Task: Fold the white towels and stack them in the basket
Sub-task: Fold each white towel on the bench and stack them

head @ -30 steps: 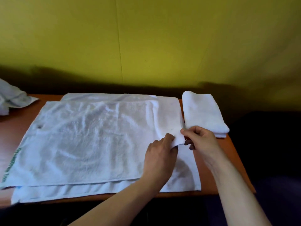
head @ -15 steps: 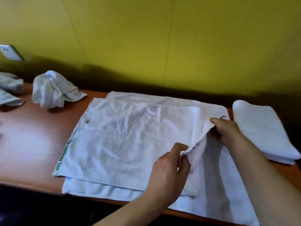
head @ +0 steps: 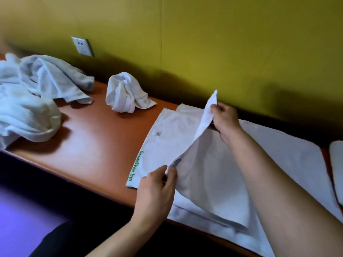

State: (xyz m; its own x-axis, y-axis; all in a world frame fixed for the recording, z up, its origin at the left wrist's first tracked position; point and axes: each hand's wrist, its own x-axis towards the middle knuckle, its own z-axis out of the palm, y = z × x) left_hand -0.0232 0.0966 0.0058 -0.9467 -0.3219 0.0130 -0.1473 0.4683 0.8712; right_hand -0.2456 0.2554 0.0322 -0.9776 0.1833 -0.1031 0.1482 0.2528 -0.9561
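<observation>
A white towel with green lettering [head: 167,145] lies on the wooden table [head: 92,145], its right edge lifted and carried leftward over itself. My left hand [head: 156,190] pinches the near corner of that raised edge. My right hand [head: 224,119] pinches the far corner, held up near the wall. A second white towel [head: 289,160] lies flat underneath and reaches to the right. A folded white towel [head: 336,173] shows at the right frame edge. No basket is in view.
A crumpled white towel [head: 126,93] sits at the back of the table. A larger heap of white towels [head: 33,93] covers the left end. A wall socket [head: 82,46] is on the yellow wall behind. The table's front edge runs diagonally below my left hand.
Both hands lifted the top towel's right edge and carried it leftward over the towel. The view swung left, bringing the crumpled towels and socket into sight.
</observation>
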